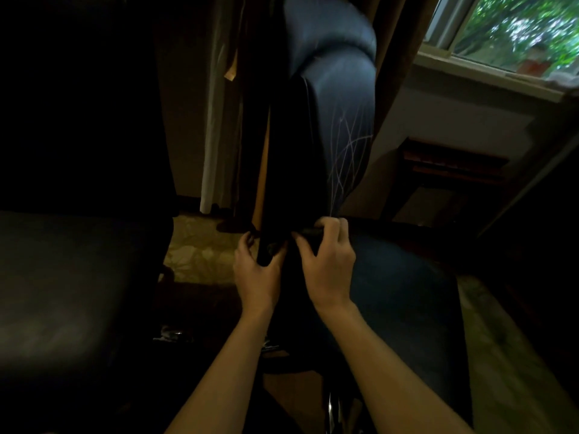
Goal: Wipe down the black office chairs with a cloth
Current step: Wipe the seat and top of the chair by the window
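at the base of the chair back [338, 120], where it meets the seat [401, 277], both hands work the crease: the left hand [255, 270] grips the back's dark edge, steadying it, while the right hand [329, 261] pinches a dark cloth [308, 232] into the gap.

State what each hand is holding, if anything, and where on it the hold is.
Both hands grip a dark cloth at the base of the chair back: the left hand its left end, the right hand its right end, pinched in the fingers.
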`<state>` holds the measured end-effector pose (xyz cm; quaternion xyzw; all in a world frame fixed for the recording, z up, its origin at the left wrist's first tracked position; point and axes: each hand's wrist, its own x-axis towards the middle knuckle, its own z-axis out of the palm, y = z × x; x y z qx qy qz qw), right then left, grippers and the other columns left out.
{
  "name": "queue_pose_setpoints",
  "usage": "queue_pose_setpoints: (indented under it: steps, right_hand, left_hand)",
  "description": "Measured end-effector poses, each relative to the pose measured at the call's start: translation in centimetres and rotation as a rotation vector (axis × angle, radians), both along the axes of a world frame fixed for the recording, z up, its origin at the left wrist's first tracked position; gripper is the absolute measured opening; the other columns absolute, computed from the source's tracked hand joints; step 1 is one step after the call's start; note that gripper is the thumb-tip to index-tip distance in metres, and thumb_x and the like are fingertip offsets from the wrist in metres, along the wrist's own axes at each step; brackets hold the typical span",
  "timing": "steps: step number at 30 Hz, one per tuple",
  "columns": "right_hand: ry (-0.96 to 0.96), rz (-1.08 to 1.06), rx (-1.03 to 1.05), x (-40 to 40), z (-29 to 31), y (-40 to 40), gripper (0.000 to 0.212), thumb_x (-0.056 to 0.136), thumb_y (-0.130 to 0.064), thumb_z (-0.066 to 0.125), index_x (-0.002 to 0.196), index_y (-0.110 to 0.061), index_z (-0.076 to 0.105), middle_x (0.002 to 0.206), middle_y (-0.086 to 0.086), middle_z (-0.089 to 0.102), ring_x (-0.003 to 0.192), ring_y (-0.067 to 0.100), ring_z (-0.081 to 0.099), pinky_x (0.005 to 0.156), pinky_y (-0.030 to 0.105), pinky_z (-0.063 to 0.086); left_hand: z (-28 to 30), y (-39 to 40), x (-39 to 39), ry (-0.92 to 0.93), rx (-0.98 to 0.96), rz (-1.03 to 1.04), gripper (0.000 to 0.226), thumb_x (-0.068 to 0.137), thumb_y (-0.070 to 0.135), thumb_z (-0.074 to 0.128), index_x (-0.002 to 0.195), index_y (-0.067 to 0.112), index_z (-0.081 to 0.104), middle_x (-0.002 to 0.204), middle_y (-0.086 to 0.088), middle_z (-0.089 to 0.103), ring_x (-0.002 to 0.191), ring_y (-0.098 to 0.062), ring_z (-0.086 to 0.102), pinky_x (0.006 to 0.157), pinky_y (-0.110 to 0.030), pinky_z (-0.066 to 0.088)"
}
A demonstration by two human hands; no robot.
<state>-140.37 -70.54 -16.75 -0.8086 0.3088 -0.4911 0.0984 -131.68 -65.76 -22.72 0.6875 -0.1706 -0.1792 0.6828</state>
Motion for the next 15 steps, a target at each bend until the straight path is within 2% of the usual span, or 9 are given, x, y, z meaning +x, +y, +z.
queue_pose_setpoints:
  steps: [4, 6, 8, 10, 11, 13, 15]
  right_hand:
    - [-0.029, -0.021, 0.137, -0.5, -2.9, 0.5, 0.038, 0.082, -0.018, 0.075, 0.101, -0.016, 0.043, 0.098, 0.003, 0.052, 0.079, 0.012, 0.053, 0.067, 0.021, 0.047]
    - [-0.032, -0.007, 0.228, -1.0, -4.3, 0.6, 0.034, 0.082, -0.017, 0.075, 0.1, -0.013, 0.047, 0.096, 0.0, 0.052, 0.077, 0.004, 0.051, 0.068, 0.013, 0.045]
    - [-0.031, 0.027, 0.37, -1.5, -5.5, 1.1, 0.03, 0.084, -0.016, 0.074, 0.098, -0.016, 0.047, 0.093, -0.005, 0.052, 0.08, 0.0, 0.052, 0.069, 0.006, 0.042]
    - [-0.032, 0.043, 0.493, -1.8, -6.6, 1.7, 0.029, 0.085, -0.015, 0.072, 0.096, -0.021, 0.046, 0.091, -0.006, 0.053, 0.086, -0.006, 0.053, 0.068, 0.005, 0.04]
    - [-0.038, 0.04, 0.532, -1.8, -7.0, 1.9, 0.028, 0.085, -0.014, 0.071, 0.095, -0.022, 0.046, 0.09, -0.007, 0.053, 0.086, -0.007, 0.053, 0.069, 0.005, 0.041]
    - [-0.046, 0.021, 0.561, -1.6, -7.2, 2.3, 0.028, 0.086, -0.012, 0.071, 0.095, -0.022, 0.046, 0.09, -0.008, 0.054, 0.086, -0.006, 0.053, 0.069, 0.006, 0.041]
    - [-0.036, 0.006, 0.565, -1.6, -7.1, 2.5, 0.028, 0.086, -0.01, 0.07, 0.095, -0.022, 0.046, 0.09, -0.008, 0.053, 0.086, -0.006, 0.053, 0.068, 0.006, 0.042]
  left_hand:
    - [-3.0, 0.5, -0.7, 0.109, 0.058, -0.043, 0.076, 0.078, 0.043, 0.075, 0.142, 0.027, 0.038, 0.138, -0.001, 0.049, 0.127, -0.021, 0.048, 0.101, -0.046, 0.047]
    - [-4.0, 0.9, -1.1, 0.125, 0.12, -0.039, 0.084, 0.076, 0.048, 0.076, 0.146, 0.027, 0.035, 0.142, -0.003, 0.044, 0.131, -0.024, 0.044, 0.102, -0.049, 0.046]
    - [-4.4, 1.3, -1.6, 0.176, 0.282, 0.015, 0.094, 0.074, 0.052, 0.077, 0.149, 0.019, 0.03, 0.146, -0.006, 0.037, 0.134, -0.029, 0.04, 0.104, -0.05, 0.043]
    - [-4.6, 1.7, -2.7, 0.317, 0.45, 0.085, 0.097, 0.069, 0.058, 0.078, 0.142, 0.009, 0.038, 0.141, -0.013, 0.042, 0.128, -0.033, 0.044, 0.1, -0.048, 0.046]
    - [-4.6, 1.9, -3.3, 0.418, 0.478, 0.096, 0.094, 0.066, 0.063, 0.076, 0.135, 0.006, 0.047, 0.133, -0.014, 0.05, 0.12, -0.032, 0.052, 0.093, -0.045, 0.05]
    - [-4.1, 1.9, -4.3, 0.671, 0.341, 0.013, 0.074, 0.071, 0.062, 0.072, 0.116, 0.005, 0.062, 0.109, -0.012, 0.065, 0.095, -0.025, 0.064, 0.071, -0.036, 0.053]
    - [-3.4, 2.0, -5.0, 0.894, 0.149, -0.122, 0.047, 0.085, 0.049, 0.066, 0.11, 0.009, 0.067, 0.097, -0.009, 0.069, 0.083, -0.02, 0.065, 0.062, -0.031, 0.051]
